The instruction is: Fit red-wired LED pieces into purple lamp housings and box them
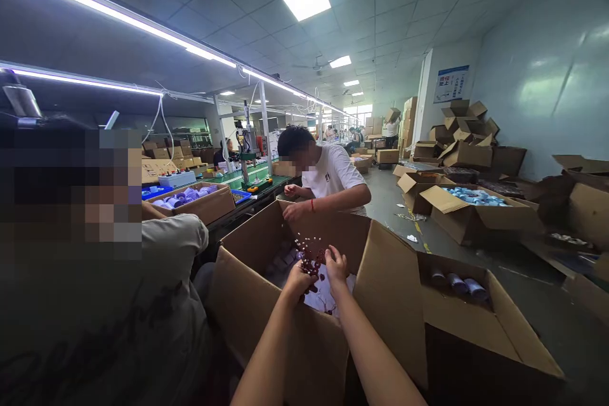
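Over the open cardboard box point(285, 323), my left hand point(299, 280) is closed round a bunch of thin dark-red pieces with white tips point(311, 263); their exact kind is too small to tell. My right hand point(337, 266) is at the bunch's right side, fingers curled and thumb close to the fingertips. Whatever it pinches there, if anything, is too small to make out. Below both hands, white sheet-like material point(321, 295) and several pale lilac cylinders point(285, 260) lie inside the box. A few thin reddish strands rest on the white material.
A co-worker in a white shirt point(340, 171) leans over the box's far side, hands near its rim. Another person point(166, 279) sits close on my left. An open box with cylinders point(476, 317) stands at right. A workbench holds a box of purple parts point(209, 206).
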### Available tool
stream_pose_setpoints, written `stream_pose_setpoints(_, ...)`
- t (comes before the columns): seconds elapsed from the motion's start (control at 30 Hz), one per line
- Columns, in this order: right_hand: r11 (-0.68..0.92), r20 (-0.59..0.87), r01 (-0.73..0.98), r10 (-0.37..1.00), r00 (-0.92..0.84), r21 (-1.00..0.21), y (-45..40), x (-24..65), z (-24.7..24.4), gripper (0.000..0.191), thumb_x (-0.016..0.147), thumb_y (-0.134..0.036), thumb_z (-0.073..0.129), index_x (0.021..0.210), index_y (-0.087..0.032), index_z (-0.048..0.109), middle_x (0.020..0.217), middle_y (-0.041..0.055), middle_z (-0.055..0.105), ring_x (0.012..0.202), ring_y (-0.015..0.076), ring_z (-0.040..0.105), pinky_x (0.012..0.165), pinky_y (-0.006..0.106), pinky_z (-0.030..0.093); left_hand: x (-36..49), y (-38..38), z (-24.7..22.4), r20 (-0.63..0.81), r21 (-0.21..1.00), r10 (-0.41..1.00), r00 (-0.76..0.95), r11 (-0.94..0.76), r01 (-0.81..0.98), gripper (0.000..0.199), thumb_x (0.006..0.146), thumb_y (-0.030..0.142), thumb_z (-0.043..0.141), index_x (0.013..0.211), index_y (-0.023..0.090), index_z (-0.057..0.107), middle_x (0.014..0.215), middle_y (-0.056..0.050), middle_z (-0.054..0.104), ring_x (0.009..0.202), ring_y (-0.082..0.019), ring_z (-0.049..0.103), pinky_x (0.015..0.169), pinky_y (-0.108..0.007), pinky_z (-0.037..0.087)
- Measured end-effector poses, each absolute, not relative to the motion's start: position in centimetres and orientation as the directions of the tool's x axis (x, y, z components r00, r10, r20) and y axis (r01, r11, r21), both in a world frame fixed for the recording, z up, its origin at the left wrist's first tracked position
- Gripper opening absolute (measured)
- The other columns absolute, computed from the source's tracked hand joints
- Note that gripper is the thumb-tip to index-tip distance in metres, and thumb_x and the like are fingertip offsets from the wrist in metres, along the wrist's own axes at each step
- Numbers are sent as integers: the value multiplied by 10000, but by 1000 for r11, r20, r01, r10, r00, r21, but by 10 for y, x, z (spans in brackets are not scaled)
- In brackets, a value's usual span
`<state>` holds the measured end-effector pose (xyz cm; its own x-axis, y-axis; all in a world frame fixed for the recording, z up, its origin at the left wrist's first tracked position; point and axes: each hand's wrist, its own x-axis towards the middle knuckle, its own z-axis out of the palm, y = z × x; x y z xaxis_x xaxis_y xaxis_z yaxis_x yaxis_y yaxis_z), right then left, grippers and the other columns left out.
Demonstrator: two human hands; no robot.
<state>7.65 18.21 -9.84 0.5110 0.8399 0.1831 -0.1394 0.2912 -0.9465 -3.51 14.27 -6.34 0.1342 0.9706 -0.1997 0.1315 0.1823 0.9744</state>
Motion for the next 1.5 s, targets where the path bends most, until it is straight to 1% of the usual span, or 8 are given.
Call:
stream_pose_setpoints(0.2,217,137,-255,945,296,-942,171,56,-92,250,955,-356,606,1098,-152,630,1028,41,681,831,158,677,727,338,588,-40,135,-57,-195,974,972,129,176,144,224,947,288,600,1117,143,604,916,-16,655,658,-101,617,558,-234,543)
stream_pose_setpoints(0.33,204,138,-265,959,247,-942,165,55,-90,237,949,-339,618,1093,-151,628,1013,35,678,806,149,671,700,320,586,-40,133,-54,-232,962,965,125,209,174,251,945,296,601,1148,148,598,964,-31,660,711,-120,637,603,-264,563)
stream_pose_setpoints(0.47,229,172,-224,954,245,-947,161,58,-88,233,949,-342,616,1086,-154,630,1010,32,676,801,149,669,693,315,585,-37,133,-53,-271,950,956,117,246,191,248,945,304,602,1136,146,603,975,-35,662,732,-127,644,621,-275,569)
stream_pose_setpoints(0.73,333,297,-104,917,267,-937,152,52,-88,200,943,-336,623,1034,-160,651,1028,32,680,860,165,666,762,345,578,-38,136,-56,-298,945,953,62,285,162,217,947,312,599,1073,137,619,912,-20,664,678,-110,631,584,-252,554)
stream_pose_setpoints(0.9,325,272,-125,907,323,-937,156,55,-89,213,946,-336,618,1067,-162,641,1055,40,674,874,167,665,769,353,578,-39,136,-59,-240,967,970,49,234,101,219,942,296,606,1097,141,615,961,-31,667,732,-126,645,632,-277,569)
stream_pose_setpoints(1.1,299,220,-216,919,329,-929,168,53,-91,236,952,-343,610,1099,-159,627,1036,40,674,827,153,668,718,328,585,-41,140,-60,-186,982,980,65,185,23,199,944,306,606,1044,136,626,880,-8,664,654,-102,623,581,-246,546)
stream_pose_setpoints(1.23,294,229,-217,932,280,-931,167,47,-91,239,951,-341,613,1100,-155,626,1041,42,674,839,157,671,729,337,586,-40,144,-62,-209,978,977,35,208,33,179,945,284,604,1045,136,617,835,9,644,598,-84,590,526,-215,513)
stream_pose_setpoints(1.5,348,305,-180,925,227,-920,158,40,-86,200,939,-338,629,1007,-153,657,998,26,687,834,158,669,742,333,578,-44,145,-60,-264,964,964,42,262,49,221,966,347,563,976,133,618,719,38,614,492,-63,529,468,-199,469)
